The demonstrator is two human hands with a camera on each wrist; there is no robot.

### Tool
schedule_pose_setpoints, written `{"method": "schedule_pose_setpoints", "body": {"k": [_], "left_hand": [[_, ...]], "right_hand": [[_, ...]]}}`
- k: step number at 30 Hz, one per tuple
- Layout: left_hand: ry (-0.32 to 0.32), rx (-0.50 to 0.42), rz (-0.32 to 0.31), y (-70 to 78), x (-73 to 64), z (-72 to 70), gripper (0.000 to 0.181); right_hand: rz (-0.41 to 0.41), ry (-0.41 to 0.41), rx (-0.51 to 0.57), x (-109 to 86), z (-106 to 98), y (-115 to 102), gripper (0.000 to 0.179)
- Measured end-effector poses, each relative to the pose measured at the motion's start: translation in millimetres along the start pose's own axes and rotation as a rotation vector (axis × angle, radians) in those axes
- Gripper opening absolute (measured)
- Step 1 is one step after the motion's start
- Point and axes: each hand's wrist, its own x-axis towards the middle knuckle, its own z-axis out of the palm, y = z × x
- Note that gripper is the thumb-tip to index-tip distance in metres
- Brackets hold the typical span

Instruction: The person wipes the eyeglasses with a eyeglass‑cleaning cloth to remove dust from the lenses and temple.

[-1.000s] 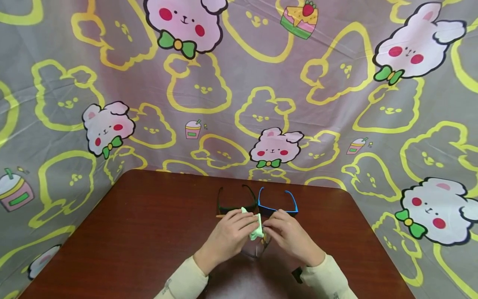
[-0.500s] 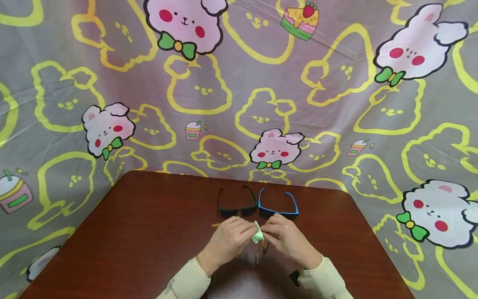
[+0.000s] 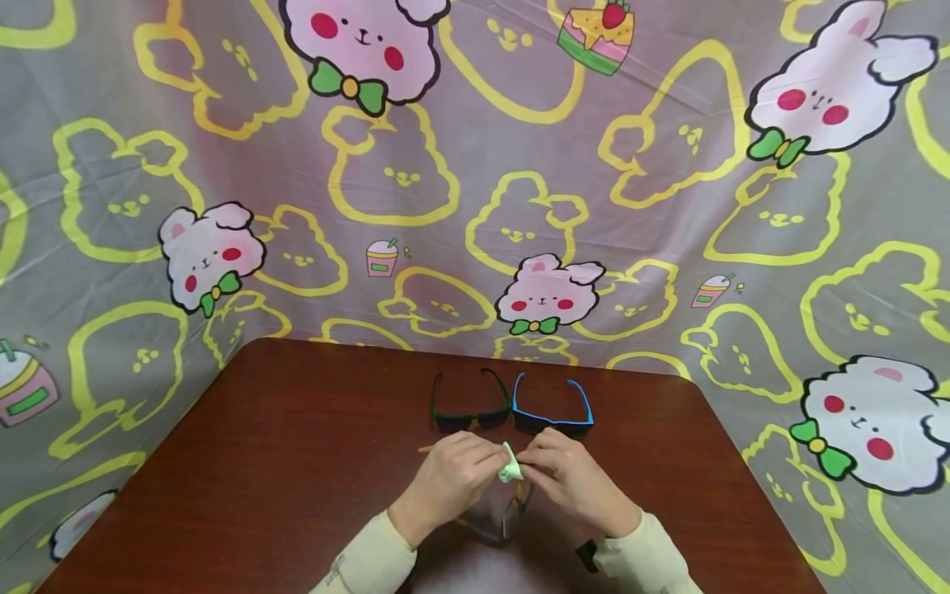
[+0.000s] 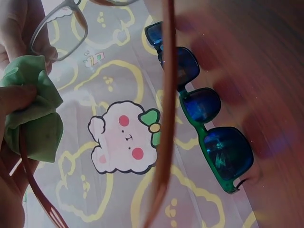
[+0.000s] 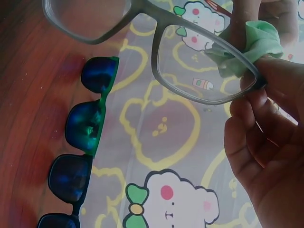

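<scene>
My left hand (image 3: 449, 474) pinches a light green cloth (image 4: 35, 114) folded around one brown temple of a pair of clear-lensed eyeglasses (image 5: 154, 52). My right hand (image 3: 575, 474) pinches the grey frame at its outer corner, by the hinge, close beside the cloth. Both hands are above the table, with the lenses hanging below them in the head view. The other temple (image 4: 167, 95) crosses the left wrist view close to the camera. The part of the temple inside the cloth is hidden.
Beyond the hands, dark green-framed sunglasses (image 3: 471, 421) and blue-framed sunglasses (image 3: 552, 424) lie side by side on the brown table (image 3: 312, 462), temples unfolded towards the back. A patterned curtain (image 3: 416, 190) rises behind and at both sides. A small black piece (image 3: 586, 554) shows beside the right sleeve.
The left hand has shifted slightly down and left, and less of the cloth shows between the hands. The eyeglasses' lenses have swung a little lower. Both sunglasses stay put.
</scene>
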Motion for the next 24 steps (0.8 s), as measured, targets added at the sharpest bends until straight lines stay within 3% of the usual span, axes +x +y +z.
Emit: {"method": "schedule_pose_setpoints", "body": {"k": [5,11,24], "left_hand": [[0.013,0.008,-0.008,-3.5,-2.3,-2.8,0.019],[0.011,0.025,-0.014,-8.7,-5.0,-7.9,0.010],[0.077,0.045,-0.025,-18.2,-9.5,-17.3,0.027]], "right_hand": [[0.006,0.001,0.013,-3.2,-2,4,0.012],[0.014,0.003,0.023,-6.9,-5,9,0.013],[0.036,0.013,0.068,-17.3,-11,16,0.010]]}}
